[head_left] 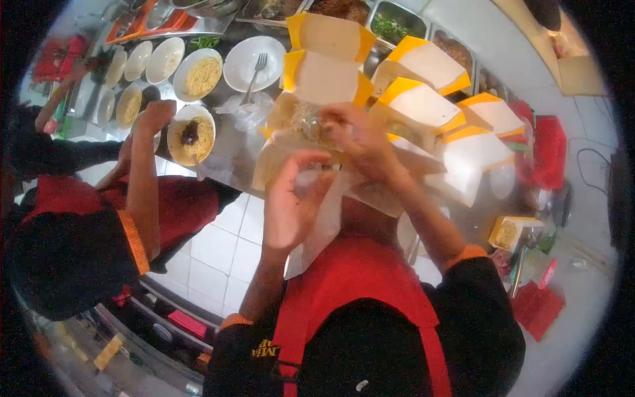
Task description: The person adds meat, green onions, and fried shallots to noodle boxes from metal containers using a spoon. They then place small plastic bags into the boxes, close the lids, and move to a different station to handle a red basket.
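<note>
My right hand [364, 142] reaches over an open yellow-and-white food box, its fingers closed at the edge of a shiny clear plastic packet [307, 123]. Motion blurs those fingertips, and what the packet holds is hard to make out. Lower and to the left, my left hand [296, 198] is raised with its fingers and thumb apart in a loose curve. I see nothing held in it. More open yellow-and-white boxes [423, 66] stand close together beyond and to the right of my hands.
To my left a co-worker's hand [157, 116] is beside a bowl of noodles with dark topping [192, 135]. More noodle bowls [200, 75] line the counter. A white bowl [241, 76] contains a fork [256, 69]. Metal trays of chopped greens [389, 26] and other food run along the back.
</note>
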The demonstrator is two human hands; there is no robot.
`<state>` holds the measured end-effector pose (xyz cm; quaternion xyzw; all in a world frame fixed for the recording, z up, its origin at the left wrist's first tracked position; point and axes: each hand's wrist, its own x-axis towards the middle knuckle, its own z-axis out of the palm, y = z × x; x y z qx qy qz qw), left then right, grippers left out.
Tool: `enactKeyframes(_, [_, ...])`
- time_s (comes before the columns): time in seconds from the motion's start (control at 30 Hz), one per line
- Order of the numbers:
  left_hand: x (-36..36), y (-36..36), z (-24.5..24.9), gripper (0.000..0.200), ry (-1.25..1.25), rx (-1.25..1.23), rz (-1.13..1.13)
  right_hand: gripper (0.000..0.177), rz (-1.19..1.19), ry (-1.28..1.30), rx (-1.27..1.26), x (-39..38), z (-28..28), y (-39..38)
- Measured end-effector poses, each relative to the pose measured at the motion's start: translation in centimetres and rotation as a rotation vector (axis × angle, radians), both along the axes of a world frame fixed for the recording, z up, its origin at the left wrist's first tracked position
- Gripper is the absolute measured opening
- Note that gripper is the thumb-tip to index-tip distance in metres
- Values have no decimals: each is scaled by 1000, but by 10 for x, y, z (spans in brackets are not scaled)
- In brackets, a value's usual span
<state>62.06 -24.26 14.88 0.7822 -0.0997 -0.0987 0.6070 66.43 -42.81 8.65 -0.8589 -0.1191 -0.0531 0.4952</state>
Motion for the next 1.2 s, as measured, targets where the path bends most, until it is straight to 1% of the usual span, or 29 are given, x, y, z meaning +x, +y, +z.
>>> enactKeyframes(0.03, [3, -3, 3, 28, -9, 3, -14, 29, -35, 250, 328, -14, 22, -11])
enactKeyframes(0.07, [6, -8, 7, 27, -33, -63, 8, 29, -51, 235, 330, -29, 37, -15])
enactKeyframes(0.1, [9, -14, 10, 26, -56, -132, 28, 28, -27, 175, 397, -46, 50, -19])
enactKeyframes(0.13, [10, -21, 18, 26, 37, -218, 2, 27, -4, 115, 461, -59, 60, -23])
enactKeyframes(0.17, [10, -29, 23, 26, 31, -221, -23, 27, -26, 101, 459, -70, 69, -29])
enactKeyframes(0.23, [10, -43, 30, 26, 138, -257, -94, 29, -116, 338, 401, -89, 80, -39])
enactKeyframes(0.27, [10, -49, 31, 26, 136, -257, -125, 23, -131, 213, 452, -93, 72, -44])
enactKeyframes(0.3, [10, -55, 30, 25, 148, -267, -159, 23, -157, 200, 452, -99, 72, -49])
enactKeyframes(0.37, [7, -66, 32, 25, 155, -278, -217, 18, -355, 290, 594, -110, 73, -56])
enactKeyframes(0.4, [5, -70, 34, 23, 230, -357, -231, 11, -351, 259, 698, -113, 75, -60])
enactKeyframes(0.43, [3, -75, 35, 22, 309, -435, -241, 11, -367, 249, 698, -116, 77, -63])
enactKeyframes(0.47, [3, -80, 36, 22, 311, -433, -255, 8, -408, 219, 668, -119, 79, -67])
enactKeyframes(0.5, [3, -84, 35, 21, 260, -427, -269, 5, -445, 191, 638, -122, 80, -70])
enactKeyframes(0.53, [2, -86, 35, 20, 209, -420, -280, 5, -451, 190, 639, -124, 80, -72])
enactKeyframes(0.57, [0, -89, 34, 20, 210, -418, -283, 4, -461, 188, 619, -126, 80, -75])
enactKeyframes(0.63, [-4, -92, 33, 20, 122, -396, -189, 4, -469, 189, 601, -127, 78, -76])
enactKeyframes(0.73, [-3, -90, 19, 18, 139, -340, -236, 4, -470, 168, 633, -127, 75, -78])
enactKeyframes(0.83, [-3, -93, 22, 13, 157, -292, -231, 9, -438, 204, 631, -125, 80, -79])
enactKeyframes(0.9, [-3, -95, 21, 12, 147, -255, -211, 22, -501, -3, 282, -121, 98, -75])
enactKeyframes(0.93, [-3, -96, 21, 11, 138, -218, -194, 22, -499, -1, 284, -118, 102, -76])
enactKeyframes(1.0, [-2, -96, 21, 12, 134, -193, -207, 32, -411, -332, -122, -113, 106, -78])
enactKeyframes(1.13, [-1, -98, 25, 13, 151, -151, -250, 30, -379, -300, -138, -108, 100, -80])
enactKeyframes(1.2, [-2, -98, 28, 12, 176, -199, -277, 22, -426, -304, -53, -107, 95, -81])
